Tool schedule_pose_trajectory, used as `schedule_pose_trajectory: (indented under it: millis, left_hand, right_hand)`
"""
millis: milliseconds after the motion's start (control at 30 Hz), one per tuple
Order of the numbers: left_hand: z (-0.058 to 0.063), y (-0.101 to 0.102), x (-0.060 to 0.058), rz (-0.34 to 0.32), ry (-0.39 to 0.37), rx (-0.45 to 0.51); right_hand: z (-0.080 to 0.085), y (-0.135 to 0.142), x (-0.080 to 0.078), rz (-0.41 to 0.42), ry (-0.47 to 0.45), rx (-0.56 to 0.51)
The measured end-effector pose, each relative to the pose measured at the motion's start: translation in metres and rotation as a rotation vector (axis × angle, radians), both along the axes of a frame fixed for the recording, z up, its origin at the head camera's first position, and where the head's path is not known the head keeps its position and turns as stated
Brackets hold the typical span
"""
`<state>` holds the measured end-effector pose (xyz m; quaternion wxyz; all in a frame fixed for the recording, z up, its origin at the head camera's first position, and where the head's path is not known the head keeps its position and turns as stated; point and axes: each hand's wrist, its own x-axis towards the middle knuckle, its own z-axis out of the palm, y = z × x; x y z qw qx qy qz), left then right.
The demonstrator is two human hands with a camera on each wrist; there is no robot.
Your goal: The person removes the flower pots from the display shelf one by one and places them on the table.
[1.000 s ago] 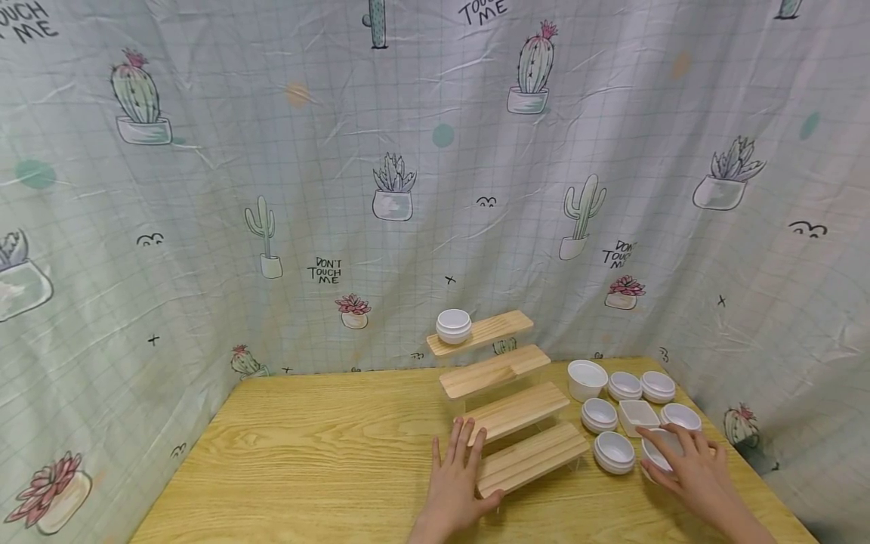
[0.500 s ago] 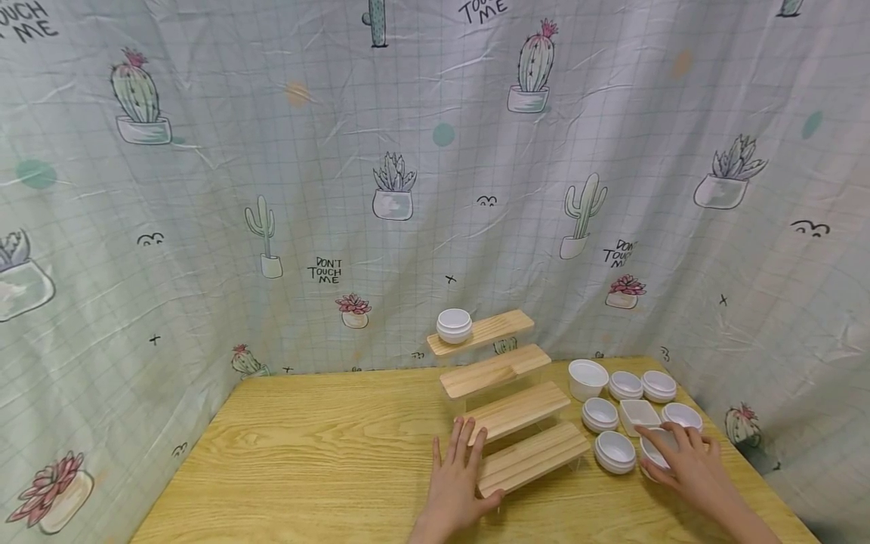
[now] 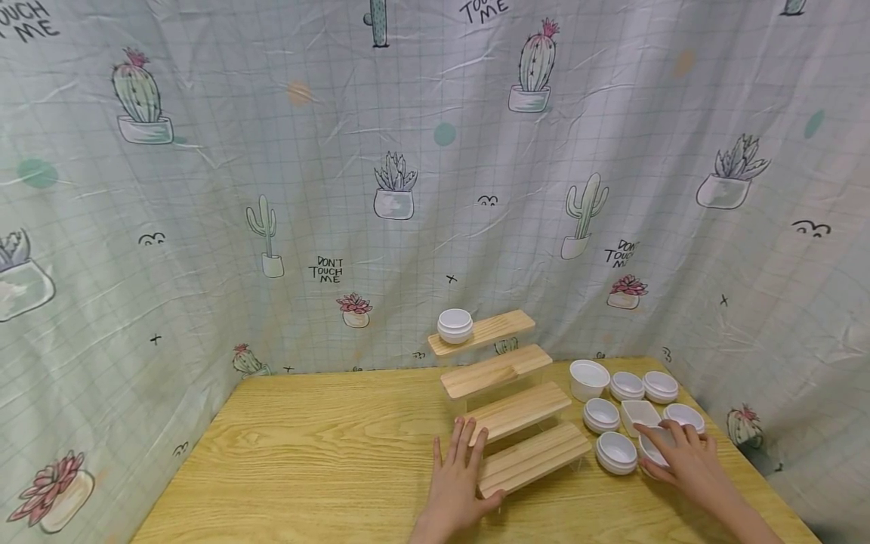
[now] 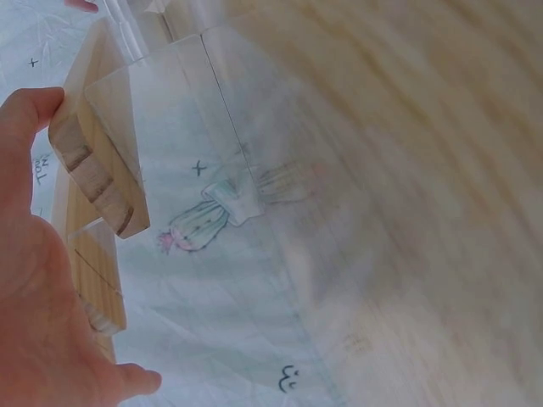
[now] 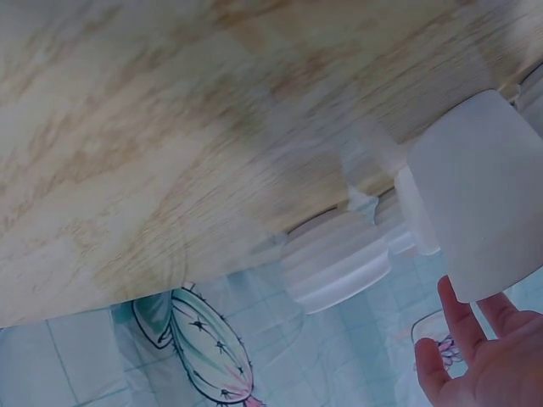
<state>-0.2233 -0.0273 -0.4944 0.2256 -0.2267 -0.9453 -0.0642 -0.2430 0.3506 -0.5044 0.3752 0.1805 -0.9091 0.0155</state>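
Observation:
My left hand (image 3: 450, 480) lies on the left end of a stepped wooden shelf (image 3: 533, 459) with clear supports. Its fingers are spread and reach the second tier, and the thumb touches the front of the lowest one. In the left wrist view a digit of the left hand (image 4: 42, 280) meets the end of a plank (image 4: 102, 161). My right hand (image 3: 686, 461) holds a white bowl (image 3: 650, 452) by its rim, partly hidden under the fingers. In the right wrist view, fingertips of the right hand (image 5: 484, 356) meet the rim of a smooth tapered white bowl (image 5: 479, 195).
One white bowl (image 3: 455, 326) stands on the top tier's left end. Several more white bowls, including a front one (image 3: 616, 453) and a taller one (image 3: 589, 379), surround a square white dish (image 3: 640, 416) at right. A cactus-print curtain (image 3: 326, 189) hangs behind the wooden table (image 3: 292, 453).
My right hand and its bowl have shifted slightly left, toward the neighbouring front bowl. The left hand keeps its place on the shelf.

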Motion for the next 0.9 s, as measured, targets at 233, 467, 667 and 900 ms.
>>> schedule_pose_trajectory:
  millis: [233, 467, 667, 900]
  left_hand:
    - [-0.0001, -0.0002, 0.0004, -0.004, -0.007, 0.009]
    - [-0.0004, -0.0005, 0.0004, -0.005, -0.003, 0.015]
    - [0.0008, -0.0007, 0.0006, -0.007, -0.023, 0.015]
    - [0.0005, -0.0013, 0.0009, -0.014, -0.014, 0.018]
  right_hand:
    - [-0.0003, 0.0003, -0.0026, -0.009, -0.018, -0.014]
    - [0.0004, -0.0008, -0.0029, -0.028, -0.056, -0.025]
    - [-0.001, -0.0005, -0.0039, -0.034, -0.064, -0.027]
    - [-0.0018, -0.001, -0.003, -0.052, -0.097, -0.043]
